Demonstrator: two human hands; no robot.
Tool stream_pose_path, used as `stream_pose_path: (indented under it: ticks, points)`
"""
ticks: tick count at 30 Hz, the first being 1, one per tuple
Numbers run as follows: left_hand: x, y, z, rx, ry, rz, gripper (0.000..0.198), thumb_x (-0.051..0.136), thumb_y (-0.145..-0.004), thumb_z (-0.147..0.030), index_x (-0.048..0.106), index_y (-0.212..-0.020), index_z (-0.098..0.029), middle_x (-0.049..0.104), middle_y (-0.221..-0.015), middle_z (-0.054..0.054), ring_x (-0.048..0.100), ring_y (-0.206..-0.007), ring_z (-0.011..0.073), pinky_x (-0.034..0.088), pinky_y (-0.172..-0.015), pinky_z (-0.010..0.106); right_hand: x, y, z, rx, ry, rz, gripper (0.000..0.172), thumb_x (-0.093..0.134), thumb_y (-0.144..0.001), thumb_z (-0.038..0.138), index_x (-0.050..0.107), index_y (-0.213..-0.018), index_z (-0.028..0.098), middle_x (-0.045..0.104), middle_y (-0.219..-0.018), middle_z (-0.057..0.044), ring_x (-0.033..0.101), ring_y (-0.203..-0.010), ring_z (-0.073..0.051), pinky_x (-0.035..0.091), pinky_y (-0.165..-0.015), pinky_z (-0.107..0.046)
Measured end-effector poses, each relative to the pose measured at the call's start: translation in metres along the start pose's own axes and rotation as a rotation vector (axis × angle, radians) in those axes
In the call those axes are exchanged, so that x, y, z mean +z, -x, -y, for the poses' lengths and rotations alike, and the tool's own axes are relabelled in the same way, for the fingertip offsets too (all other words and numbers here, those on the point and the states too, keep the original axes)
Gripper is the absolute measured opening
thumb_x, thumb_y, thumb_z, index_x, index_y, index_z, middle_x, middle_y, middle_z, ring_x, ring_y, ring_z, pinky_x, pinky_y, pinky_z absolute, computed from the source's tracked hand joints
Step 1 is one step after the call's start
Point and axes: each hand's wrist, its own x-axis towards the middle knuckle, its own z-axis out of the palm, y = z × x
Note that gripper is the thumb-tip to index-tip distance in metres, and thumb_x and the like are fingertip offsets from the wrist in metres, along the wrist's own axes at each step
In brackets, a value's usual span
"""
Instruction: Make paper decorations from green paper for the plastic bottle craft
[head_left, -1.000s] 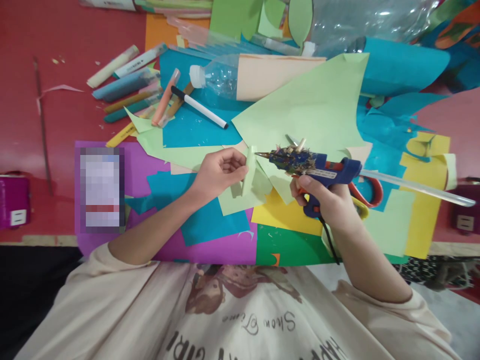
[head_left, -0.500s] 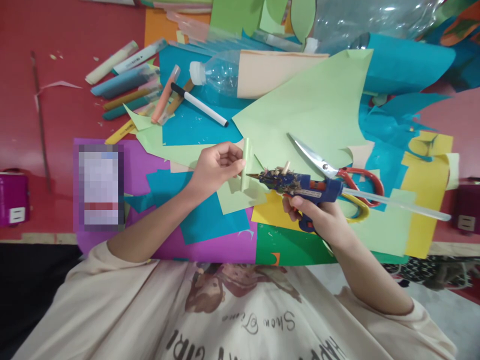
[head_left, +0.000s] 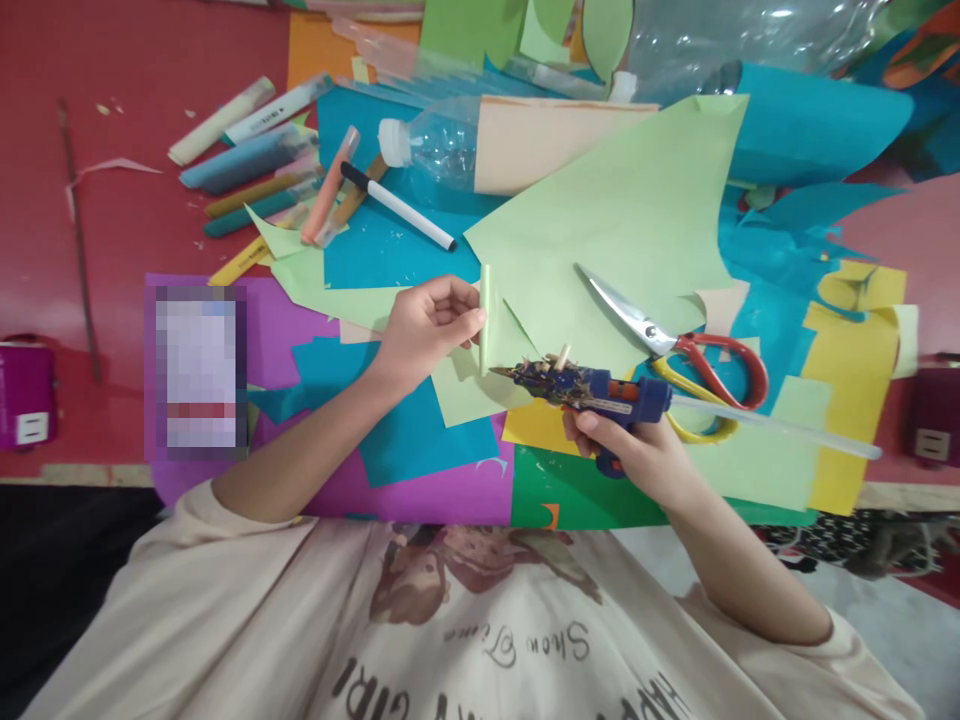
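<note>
My left hand [head_left: 437, 322] pinches a narrow roll of light green paper [head_left: 486, 335], held upright in the picture. In my right hand [head_left: 630, 445] is a blue hot glue gun [head_left: 592, 388], its front crusted with paper scraps and dried glue. The gun's nozzle points left and reaches the lower end of the paper roll; whether it touches I cannot tell. A clear glue stick [head_left: 780, 422] juts from the back of the gun. Just beyond it lie open scissors [head_left: 651, 335] with one red and one yellow handle, resting on a large light green sheet [head_left: 615, 220].
A plastic bottle [head_left: 439, 145] wrapped in peach paper lies behind the hands. Several markers [head_left: 247, 160] and a white pen [head_left: 409, 218] are at the back left. A blurred-out phone-like rectangle [head_left: 199, 370] lies on purple paper. Blue paper [head_left: 817, 125] is wrapped round something at the back right.
The glue gun has shifted slightly left and down, its nozzle now at the roll's lower end. My left hand and the paper roll have moved a little left and up.
</note>
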Motion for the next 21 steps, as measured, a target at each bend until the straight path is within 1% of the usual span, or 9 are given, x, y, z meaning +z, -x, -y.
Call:
stream_pose_path:
  ticks: [5, 9, 14, 16, 18, 19, 21]
  points:
    - [0.0, 0.0, 0.001, 0.018, -0.006, 0.015, 0.016, 0.066, -0.063, -0.027, 0.055, -0.068, -0.017, 0.058, -0.06, -0.003, 0.056, -0.049, 0.0065, 0.049, -0.046, 0.018, 0.0, -0.002, 0.005, -0.022, -0.014, -0.035, 0.04, 0.064, -0.072, 0.055, 0.056, -0.06, 0.018, 0.054, -0.052, -0.001, 0.049, -0.047, -0.011, 0.042, -0.042, -0.023]
    - [0.001, 0.0, 0.002, 0.021, 0.007, 0.039, 0.016, 0.066, -0.063, -0.026, 0.054, -0.066, -0.016, 0.057, -0.061, -0.004, 0.055, -0.047, 0.0053, 0.049, -0.046, 0.017, -0.001, -0.008, 0.012, -0.046, -0.058, -0.065, 0.038, 0.065, -0.072, 0.053, 0.058, -0.064, 0.017, 0.057, -0.057, -0.001, 0.052, -0.048, -0.011, 0.043, -0.042, -0.023]
    - [0.001, 0.0, 0.002, 0.008, 0.007, 0.07, 0.018, 0.069, -0.061, -0.025, 0.054, -0.066, -0.017, 0.054, -0.055, -0.006, 0.054, -0.045, 0.0056, 0.049, -0.046, 0.017, -0.003, -0.015, 0.015, -0.136, -0.093, -0.126, 0.037, 0.065, -0.074, 0.053, 0.059, -0.066, 0.018, 0.058, -0.058, -0.001, 0.051, -0.047, -0.01, 0.043, -0.042, -0.023]
    - [0.001, 0.0, 0.002, 0.008, -0.012, 0.084, 0.019, 0.07, -0.062, -0.027, 0.054, -0.066, -0.017, 0.054, -0.055, -0.005, 0.054, -0.046, 0.0064, 0.049, -0.047, 0.018, -0.004, -0.017, 0.015, -0.174, -0.109, -0.17, 0.034, 0.064, -0.077, 0.051, 0.061, -0.069, 0.018, 0.06, -0.06, -0.001, 0.053, -0.048, -0.01, 0.042, -0.042, -0.023]
    - [0.001, 0.001, 0.001, 0.008, -0.032, 0.09, 0.02, 0.07, -0.062, -0.028, 0.053, -0.066, -0.017, 0.054, -0.056, -0.005, 0.054, -0.047, 0.0066, 0.048, -0.047, 0.019, -0.007, -0.019, 0.014, -0.228, -0.163, -0.231, 0.03, 0.064, -0.078, 0.048, 0.062, -0.074, 0.018, 0.065, -0.069, -0.003, 0.057, -0.053, -0.012, 0.041, -0.042, -0.023]
    - [0.001, 0.001, 0.001, 0.009, -0.035, 0.091, 0.02, 0.07, -0.062, -0.028, 0.053, -0.066, -0.017, 0.053, -0.056, -0.005, 0.054, -0.047, 0.0064, 0.048, -0.047, 0.018, -0.01, -0.02, 0.013, -0.26, -0.204, -0.275, 0.029, 0.064, -0.078, 0.047, 0.063, -0.077, 0.019, 0.067, -0.074, -0.004, 0.059, -0.054, -0.012, 0.04, -0.041, -0.024]
    - [0.001, 0.001, 0.001, 0.012, -0.023, 0.095, 0.019, 0.069, -0.062, -0.027, 0.054, -0.065, -0.017, 0.053, -0.055, -0.005, 0.054, -0.047, 0.0059, 0.047, -0.046, 0.018, -0.022, -0.023, 0.013, -0.294, -0.289, -0.415, 0.031, 0.066, -0.075, 0.049, 0.063, -0.08, 0.019, 0.068, -0.078, -0.006, 0.06, -0.053, -0.014, 0.04, -0.039, -0.025]
